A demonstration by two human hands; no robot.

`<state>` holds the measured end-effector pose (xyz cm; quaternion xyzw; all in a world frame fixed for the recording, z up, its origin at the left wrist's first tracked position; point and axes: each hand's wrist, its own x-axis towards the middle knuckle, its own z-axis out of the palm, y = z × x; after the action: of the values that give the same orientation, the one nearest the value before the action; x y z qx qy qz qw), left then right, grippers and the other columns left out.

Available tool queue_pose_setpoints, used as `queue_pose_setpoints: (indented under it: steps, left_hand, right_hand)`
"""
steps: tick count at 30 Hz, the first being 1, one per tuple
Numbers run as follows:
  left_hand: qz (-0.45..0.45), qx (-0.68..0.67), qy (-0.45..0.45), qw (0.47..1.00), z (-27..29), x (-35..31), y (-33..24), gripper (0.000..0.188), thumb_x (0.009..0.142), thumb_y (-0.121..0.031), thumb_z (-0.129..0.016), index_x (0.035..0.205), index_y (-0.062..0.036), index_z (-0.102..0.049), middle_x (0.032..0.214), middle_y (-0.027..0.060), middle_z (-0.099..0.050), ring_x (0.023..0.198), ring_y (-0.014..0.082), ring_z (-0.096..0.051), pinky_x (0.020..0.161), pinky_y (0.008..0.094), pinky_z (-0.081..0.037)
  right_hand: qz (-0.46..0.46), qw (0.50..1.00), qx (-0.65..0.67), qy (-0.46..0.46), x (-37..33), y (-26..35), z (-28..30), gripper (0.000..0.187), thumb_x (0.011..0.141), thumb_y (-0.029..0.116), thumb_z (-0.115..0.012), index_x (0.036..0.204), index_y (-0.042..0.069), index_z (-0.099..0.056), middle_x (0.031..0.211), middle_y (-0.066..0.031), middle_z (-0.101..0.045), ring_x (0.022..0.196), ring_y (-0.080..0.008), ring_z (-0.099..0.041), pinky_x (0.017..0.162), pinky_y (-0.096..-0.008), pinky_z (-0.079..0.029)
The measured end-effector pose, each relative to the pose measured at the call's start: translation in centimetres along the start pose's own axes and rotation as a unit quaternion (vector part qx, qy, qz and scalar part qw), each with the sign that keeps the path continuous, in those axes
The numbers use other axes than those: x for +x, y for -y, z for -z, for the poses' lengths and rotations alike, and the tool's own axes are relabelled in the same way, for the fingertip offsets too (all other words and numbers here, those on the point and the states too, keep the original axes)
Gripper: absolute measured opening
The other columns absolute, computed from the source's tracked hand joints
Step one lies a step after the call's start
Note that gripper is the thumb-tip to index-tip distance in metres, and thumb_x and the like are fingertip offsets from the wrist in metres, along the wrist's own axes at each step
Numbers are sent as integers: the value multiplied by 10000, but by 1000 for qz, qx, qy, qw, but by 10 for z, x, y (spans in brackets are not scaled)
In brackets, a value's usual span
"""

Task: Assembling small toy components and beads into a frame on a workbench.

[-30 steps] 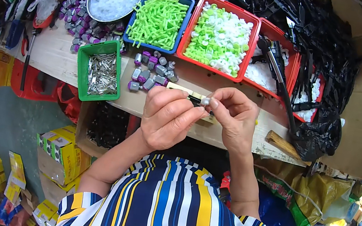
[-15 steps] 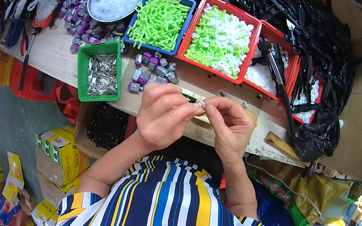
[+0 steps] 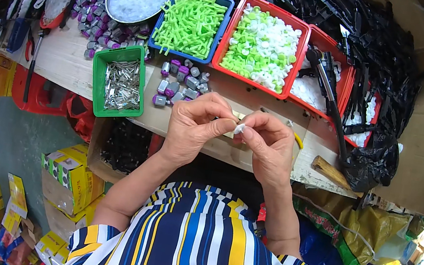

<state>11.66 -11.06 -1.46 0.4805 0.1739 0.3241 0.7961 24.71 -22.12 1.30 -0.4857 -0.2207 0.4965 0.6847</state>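
The right hand (image 3: 270,147) pinched a small white bit (image 3: 239,129) above the near part of the bench (image 3: 309,144). The left hand (image 3: 188,129) was just left of it; I could not tell if its fingers were shut on anything. A green tub (image 3: 141,87) sat farther left. A red tub (image 3: 248,82) sat on the far side.

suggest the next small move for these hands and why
Perhaps turn the small white piece gently with the right hand, which pinches it; it sits beside the fingertips of the left hand, and whether they grip it too is hard to see.
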Motion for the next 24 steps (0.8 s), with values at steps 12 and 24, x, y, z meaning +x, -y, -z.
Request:
queue_pose_setpoints:
  steps: [12,24]
  left_hand:
    - [-71,137,59,986,3,1,3,351,732,-117,-850,1027,26,-723,966,87,-640,956,214,-572,856,322,-454]
    - [-252,476,-4,843,23,-11,-2,496,607,-134,-890,1058,-19,-719,953,83,-647,933,274,-587,809,353,-484]
  right_hand:
    - [277,887,-370,-2,-7,6,-2,106,787,-49,-713,865,-32,-643,842,-91,-652,774,-197,-617,706,-311,-490]
    - [273,790,-548,22,4,-13,14,182,764,-52,-726,930,6,-681,828,-99,-591,724,-208,-608,620,-297,-478]
